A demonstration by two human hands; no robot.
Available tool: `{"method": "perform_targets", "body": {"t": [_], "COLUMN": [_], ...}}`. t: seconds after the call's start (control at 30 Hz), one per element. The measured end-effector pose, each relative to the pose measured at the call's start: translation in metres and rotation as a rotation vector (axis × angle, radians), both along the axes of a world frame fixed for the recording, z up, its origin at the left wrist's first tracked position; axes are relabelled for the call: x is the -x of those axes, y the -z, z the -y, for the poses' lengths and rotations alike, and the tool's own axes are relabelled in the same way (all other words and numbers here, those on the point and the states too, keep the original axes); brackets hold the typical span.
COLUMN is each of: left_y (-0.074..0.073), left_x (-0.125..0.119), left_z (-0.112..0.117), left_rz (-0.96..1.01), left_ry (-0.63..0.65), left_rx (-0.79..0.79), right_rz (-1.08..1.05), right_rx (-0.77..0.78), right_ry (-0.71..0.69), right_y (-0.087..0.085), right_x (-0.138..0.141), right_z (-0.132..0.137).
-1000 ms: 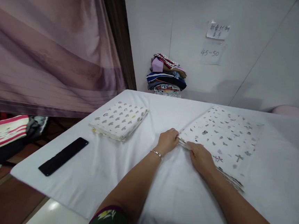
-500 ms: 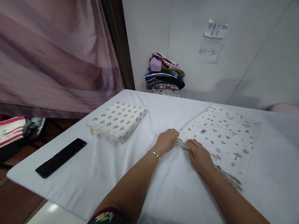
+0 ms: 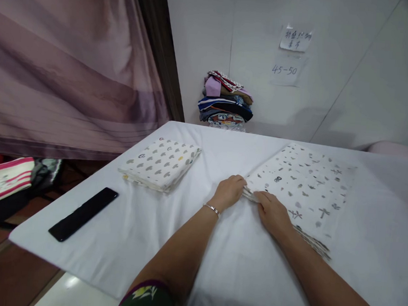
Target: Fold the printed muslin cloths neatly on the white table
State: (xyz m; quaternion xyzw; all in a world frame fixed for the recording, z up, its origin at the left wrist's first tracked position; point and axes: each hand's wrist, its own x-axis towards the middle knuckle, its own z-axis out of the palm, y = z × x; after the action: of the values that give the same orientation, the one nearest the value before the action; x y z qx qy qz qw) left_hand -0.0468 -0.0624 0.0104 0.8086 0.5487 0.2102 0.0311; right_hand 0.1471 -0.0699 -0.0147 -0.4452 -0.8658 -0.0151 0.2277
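A white folded cloth (image 3: 304,185) with small grey plant and animal prints lies on the table, its layers showing along the near edge. My left hand (image 3: 229,192) is closed on its left corner, fingers curled round the stacked layers. Close beside it, my right hand (image 3: 273,215) grips the near edge, with the thumb side toward the left hand and the fingers over the top. The undersides of both hands are hidden.
Left on the white-covered table (image 3: 108,268) lies another folded cloth (image 3: 162,163) with grey mouse-head prints. Nearer is a flat black phone-like slab (image 3: 83,214). A pile of folded fabrics (image 3: 226,100) stands behind the far edge, against the wall. A pink curtain (image 3: 65,64) hangs at left.
My left hand has shifted very slightly to the right at the cloth's corner. My right hand and the cloth look almost the same as before.
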Motion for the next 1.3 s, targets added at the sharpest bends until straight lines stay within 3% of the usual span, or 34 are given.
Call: {"method": "perform_targets", "body": {"t": [0.27,0.53,1.1,1.3], "left_y": [-0.003,0.005,0.019,0.015], "left_x": [0.009,0.014,0.004,0.004], "left_z": [0.006,0.001,-0.011,-0.008], "left_rz": [0.056,0.157,0.163,0.139], "left_ry": [0.067,0.097,-0.007,-0.055], "left_rx": [0.061,0.066,-0.022,0.024], "right_rz": [-0.012,-0.024,0.029,0.023], "right_rx": [0.016,0.014,0.017,0.044], "right_ry": [0.012,0.018,0.016,0.011], "right_y": [0.001,0.001,-0.003,-0.001], "right_x": [-0.001,0.000,0.003,0.004], "right_z": [0.000,0.000,0.003,0.000]}}
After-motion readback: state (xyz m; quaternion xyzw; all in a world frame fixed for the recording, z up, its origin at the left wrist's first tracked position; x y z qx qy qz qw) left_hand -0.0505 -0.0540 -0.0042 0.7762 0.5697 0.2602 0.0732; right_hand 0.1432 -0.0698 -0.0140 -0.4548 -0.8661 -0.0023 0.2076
